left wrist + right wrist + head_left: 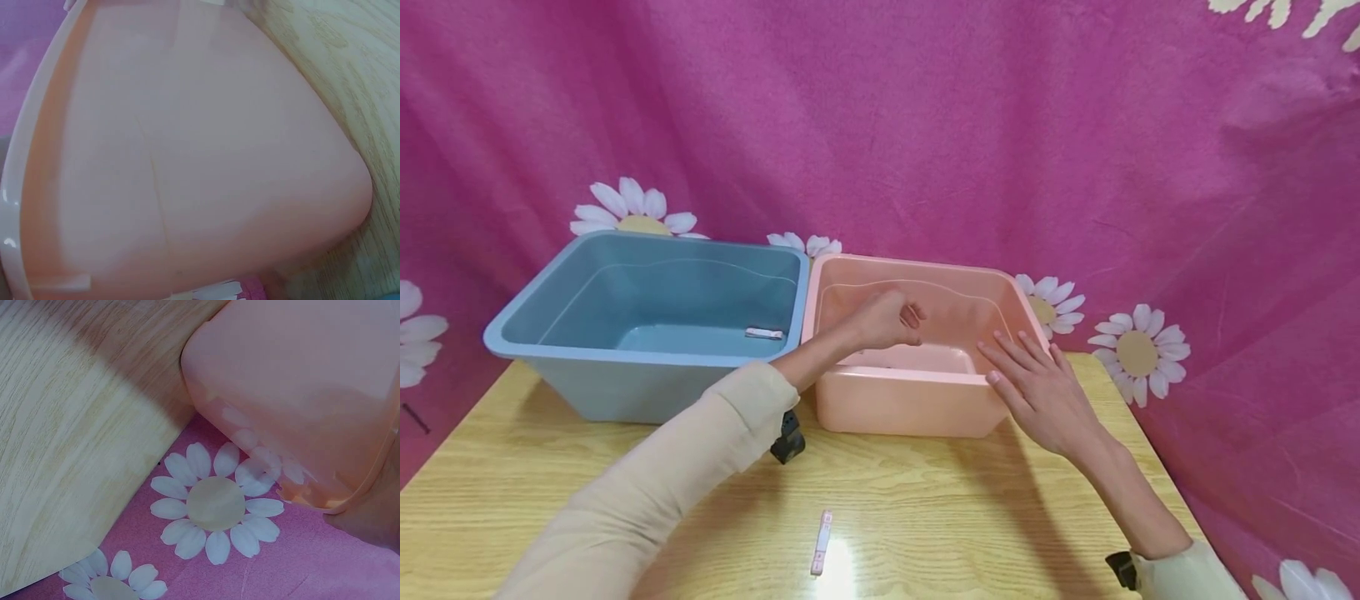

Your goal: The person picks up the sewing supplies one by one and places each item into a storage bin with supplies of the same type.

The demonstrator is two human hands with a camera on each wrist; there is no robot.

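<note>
My left hand reaches over the front rim of the pink tub, fingers loosely curled and thumb apart from them. Nothing shows between them. My right hand lies across that tub's right front corner with its fingers spread and straight. Part of this hand shows at the rim in the right wrist view. The left wrist view is filled by the outer wall of the pink tub. On the table lies a folded pink-and-white tape measure. A similar strip rests inside the blue tub.
Both tubs stand side by side on a wooden table, the blue one at left. A pink curtain with white daisies hangs close behind and along the right edge. Black wrist devices show at my sleeves.
</note>
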